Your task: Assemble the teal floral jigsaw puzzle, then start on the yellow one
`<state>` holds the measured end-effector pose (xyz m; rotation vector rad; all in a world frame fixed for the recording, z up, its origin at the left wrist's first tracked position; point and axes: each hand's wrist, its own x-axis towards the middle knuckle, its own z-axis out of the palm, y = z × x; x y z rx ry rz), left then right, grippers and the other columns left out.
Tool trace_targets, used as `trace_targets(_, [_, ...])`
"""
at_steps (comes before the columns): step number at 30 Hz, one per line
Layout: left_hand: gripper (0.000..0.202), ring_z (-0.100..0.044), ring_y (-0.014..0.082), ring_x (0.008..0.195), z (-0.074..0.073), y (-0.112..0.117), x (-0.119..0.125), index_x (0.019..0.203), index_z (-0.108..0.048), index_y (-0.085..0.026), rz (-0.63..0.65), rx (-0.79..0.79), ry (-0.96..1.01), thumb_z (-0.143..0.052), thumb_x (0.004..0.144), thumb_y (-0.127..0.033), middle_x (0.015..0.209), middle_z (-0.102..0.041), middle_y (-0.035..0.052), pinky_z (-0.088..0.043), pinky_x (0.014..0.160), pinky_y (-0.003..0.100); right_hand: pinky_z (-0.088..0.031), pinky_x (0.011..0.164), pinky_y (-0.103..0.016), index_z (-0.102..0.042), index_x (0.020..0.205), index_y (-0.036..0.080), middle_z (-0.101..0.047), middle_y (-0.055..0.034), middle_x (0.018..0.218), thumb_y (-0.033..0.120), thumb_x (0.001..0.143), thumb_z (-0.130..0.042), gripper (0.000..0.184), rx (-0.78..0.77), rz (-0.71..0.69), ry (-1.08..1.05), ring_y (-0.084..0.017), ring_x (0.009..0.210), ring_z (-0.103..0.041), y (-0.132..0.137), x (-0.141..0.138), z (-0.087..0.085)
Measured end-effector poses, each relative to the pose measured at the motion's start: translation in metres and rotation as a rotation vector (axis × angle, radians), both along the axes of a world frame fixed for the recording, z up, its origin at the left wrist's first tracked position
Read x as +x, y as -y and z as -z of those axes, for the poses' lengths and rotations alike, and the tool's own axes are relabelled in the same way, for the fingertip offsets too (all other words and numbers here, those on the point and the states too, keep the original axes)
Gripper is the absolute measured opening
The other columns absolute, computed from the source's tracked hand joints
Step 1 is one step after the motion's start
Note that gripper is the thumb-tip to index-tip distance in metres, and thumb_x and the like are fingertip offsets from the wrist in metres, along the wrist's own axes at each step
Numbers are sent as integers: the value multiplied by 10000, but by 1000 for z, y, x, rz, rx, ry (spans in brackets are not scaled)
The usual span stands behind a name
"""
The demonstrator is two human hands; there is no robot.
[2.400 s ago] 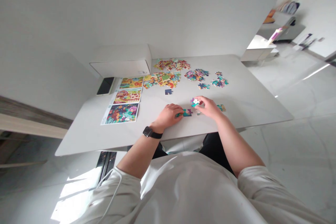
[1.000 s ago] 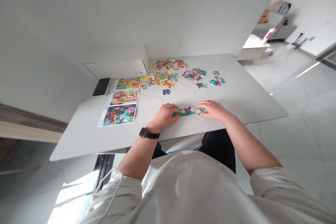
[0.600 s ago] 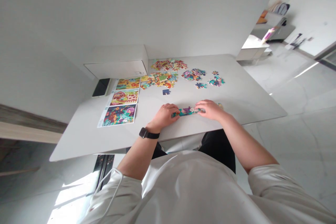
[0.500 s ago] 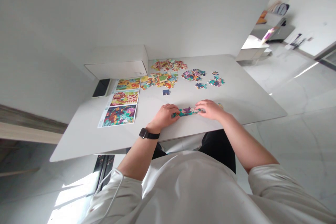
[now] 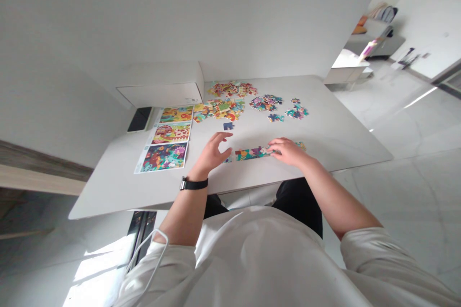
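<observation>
A strip of joined jigsaw pieces (image 5: 254, 152), teal with purple and yellow pictures, lies flat near the table's front edge. My right hand (image 5: 287, 150) rests over its right part, fingers closed on it and hiding some of it. Left of the strip, my left hand (image 5: 212, 155) is open, thumb and fingers apart, holding nothing. Partly hidden by its thumb is a small puzzle piece (image 5: 229, 159), with a gap between it and the strip. Just beyond my left fingers sits a single dark blue piece (image 5: 228, 126).
Yellow and red puzzle pieces (image 5: 224, 109) lie heaped at the back, with dark multicoloured pieces (image 5: 265, 102) and teal pieces (image 5: 297, 112) to their right. Three picture sheets (image 5: 164, 157), a phone (image 5: 139, 119) and a white box (image 5: 162, 94) are on the left.
My left hand has let go of the strip's left end, moved left and opened, uncovering that end and part of a small piece. My right hand stays almost in place.
</observation>
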<state>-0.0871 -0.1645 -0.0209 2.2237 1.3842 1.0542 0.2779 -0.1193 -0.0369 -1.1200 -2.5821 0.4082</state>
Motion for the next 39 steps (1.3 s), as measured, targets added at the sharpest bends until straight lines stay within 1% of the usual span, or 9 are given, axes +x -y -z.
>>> trace_targets(3, [432, -719, 229, 1108, -7, 8, -17, 1383, -638, -224, -91, -10, -18, -631, 951, -247, 1332, -708, 99, -602, 1037, 428, -560, 1113, -512, -869, 1117, 308, -793, -79, 1293, 195, 934, -759, 241, 7, -2, -17, -300, 1172, -737, 1, 1, 2])
trace_targets(8, [483, -702, 316, 1271, 5, 22, -25, 1376, -671, -251, 17, -82, -236, -758, 907, -327, 1355, -743, 111, -548, 1167, 511, -567, 1100, -517, -871, 1112, 301, -800, -83, 1284, 182, 924, -748, 254, 27, -4, -34, -314, 1165, -739, 2, 1, 4])
trace_targets(12, [458, -709, 344, 1284, 17, 25, -24, 1346, -702, -242, 32, -76, -303, -768, 898, -314, 1340, -771, 127, -546, 1165, 529, -565, 1095, -516, -870, 1129, 296, -797, -84, 1299, 189, 933, -732, 262, 38, -6, -11, -318, 1164, -734, 3, 1, 3])
trace_targets(23, [429, -725, 354, 1236, 17, 19, -31, 1329, -723, -237, 35, -67, -346, -735, 909, -323, 1320, -773, 135, -552, 1137, 551, -550, 1123, -498, -845, 1179, 289, -785, -86, 1324, 183, 949, -726, 280, 27, 12, 6, -303, 1187, -726, 8, -4, -2])
trace_targets(27, [426, -732, 358, 1220, 11, 9, -36, 1317, -742, -251, 83, -96, -344, -724, 929, -426, 1320, -774, 130, -565, 1119, 555, -548, 1137, -477, -773, 1330, 271, -770, -100, 1344, 188, 964, -718, 379, 31, 34, -67, -292, 1241, -709, 6, -2, -8])
trace_targets(30, [441, -749, 310, 1158, -4, -2, -35, 1312, -747, -241, 88, -106, -276, -661, 981, -519, 1333, -761, 130, -585, 1091, 482, -544, 1145, -480, -750, 1352, 252, -767, -112, 1337, 190, 972, -706, 388, 72, 98, -127, -294, 1261, -701, -5, 5, -12])
trace_targets(32, [466, -761, 276, 1067, -17, -12, -35, 1306, -751, -232, 36, -103, -218, -624, 1001, -562, 1304, -762, 128, -606, 1027, 437, -547, 1138, -469, -754, 1333, 248, -772, -108, 1323, 188, 975, -693, 368, 91, 154, -159, -287, 1249, -708, -16, 11, -14])
trace_targets(35, [477, -748, 235, 912, -30, -33, -33, 1288, -757, -225, -51, -123, -151, -604, 997, -571, 1218, -787, 114, -614, 878, 376, -585, 1046, -409, -770, 1294, 241, -795, -94, 1272, 185, 974, -680, 337, 47, 286, -176, -249, 1102, -756, -39, 23, -15])
trace_targets(39, [424, -673, 188, 745, -26, -61, -28, 1183, -785, -211, -146, -148, -88, -611, 955, -524, 1032, -814, 79, -551, 749, 311, -592, 922, -336, -804, 1235, 239, -841, -67, 1117, 182, 972, -674, 299, -83, 494, -99, -219, 953, -779, -77, 37, -18])
